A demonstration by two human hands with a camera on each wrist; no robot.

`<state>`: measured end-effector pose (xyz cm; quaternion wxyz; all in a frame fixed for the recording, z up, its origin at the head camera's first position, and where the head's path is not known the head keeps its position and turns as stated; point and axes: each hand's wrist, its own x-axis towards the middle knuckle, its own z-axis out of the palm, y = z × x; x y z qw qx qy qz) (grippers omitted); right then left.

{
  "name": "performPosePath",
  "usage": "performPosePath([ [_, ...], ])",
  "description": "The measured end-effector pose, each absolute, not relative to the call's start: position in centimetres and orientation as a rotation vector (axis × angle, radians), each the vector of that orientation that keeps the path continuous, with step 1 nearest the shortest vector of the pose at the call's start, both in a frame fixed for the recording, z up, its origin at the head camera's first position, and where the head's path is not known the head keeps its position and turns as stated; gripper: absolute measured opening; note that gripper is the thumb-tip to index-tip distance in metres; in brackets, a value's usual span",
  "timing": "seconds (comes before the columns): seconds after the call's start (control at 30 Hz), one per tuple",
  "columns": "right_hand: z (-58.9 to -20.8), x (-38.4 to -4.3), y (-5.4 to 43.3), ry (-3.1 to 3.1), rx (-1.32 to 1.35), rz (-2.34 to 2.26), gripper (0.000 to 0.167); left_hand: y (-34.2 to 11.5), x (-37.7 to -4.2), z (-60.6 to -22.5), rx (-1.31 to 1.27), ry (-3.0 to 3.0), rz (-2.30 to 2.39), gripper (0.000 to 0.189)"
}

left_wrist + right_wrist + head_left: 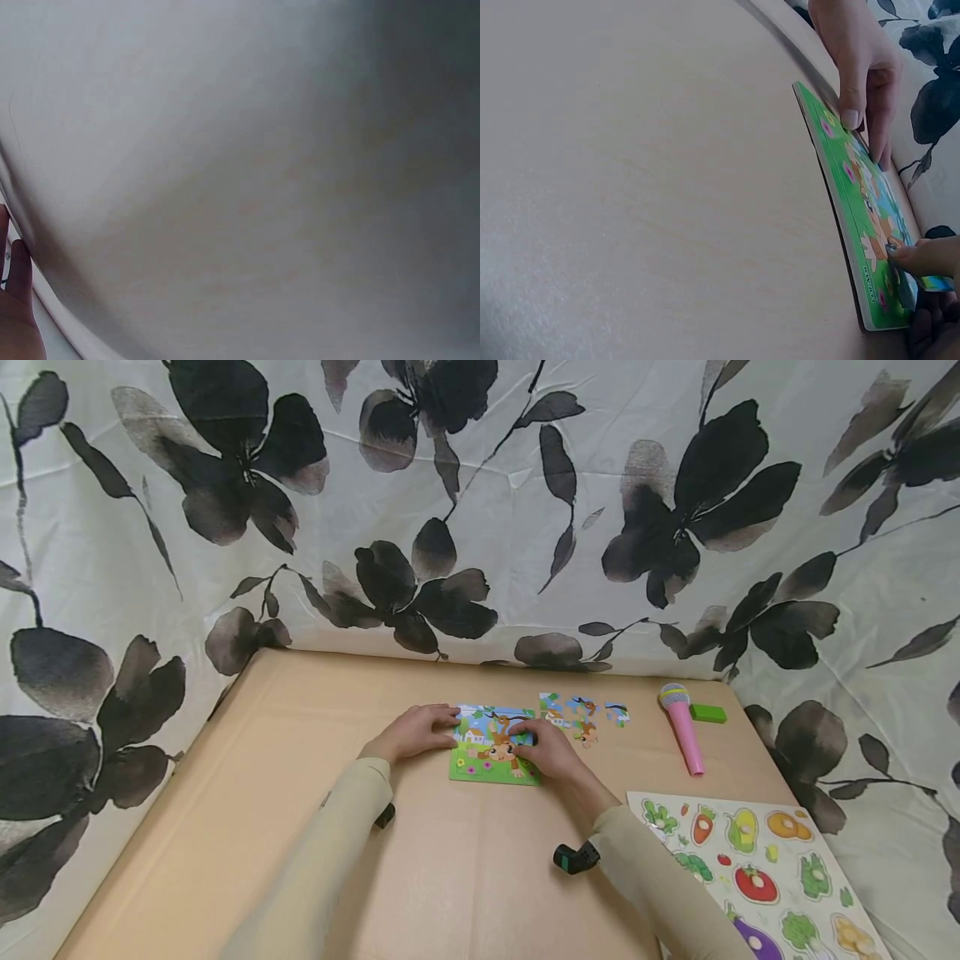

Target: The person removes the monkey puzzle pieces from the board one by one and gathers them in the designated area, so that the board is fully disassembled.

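A jigsaw puzzle board [487, 768] with a cartoon animal, houses and a green lawn lies flat on the table. My left hand [416, 732] rests against its left edge, thumb and fingers extended and touching it. On the board's right part, my right hand [553, 750] bends its thumb and forefinger together, apparently pinching a puzzle piece mostly hidden by them. The right wrist view shows that thumb [922, 259] on the picture and a bright blue-yellow strip [937, 283] beside it. Several loose puzzle pieces [585, 706] lie beyond the right hand.
A pink toy microphone [682, 731] and a green block [708, 714] stand at the back right. Near the right forearm lies a white vegetable picture board [720, 852]. Floral cloth [517, 502] hangs behind the brown tabletop [300, 718].
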<state>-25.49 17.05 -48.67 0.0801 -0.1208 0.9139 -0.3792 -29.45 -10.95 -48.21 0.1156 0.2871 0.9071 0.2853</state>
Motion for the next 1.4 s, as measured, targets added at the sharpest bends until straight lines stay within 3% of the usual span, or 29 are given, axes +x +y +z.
performPosePath([
  [0.73, -48.7, -25.9, 17.7, 2.595, -0.115, -1.383, 0.03, -11.1, -29.5, -48.1, 0.819, 2.653, 0.835, 0.05],
  [0.97, -48.5, -25.8, 19.3, 2.471, 0.037, -1.578, 0.035, -10.9, -29.6, -48.3, 0.824, 2.654, 0.823, 0.05],
  [1.4, -47.5, -25.4, 24.7, 2.53, 0.085, -1.701, 0.041, -10.9, -29.7, -48.4, 0.827, 2.652, 0.828, 0.05],
])
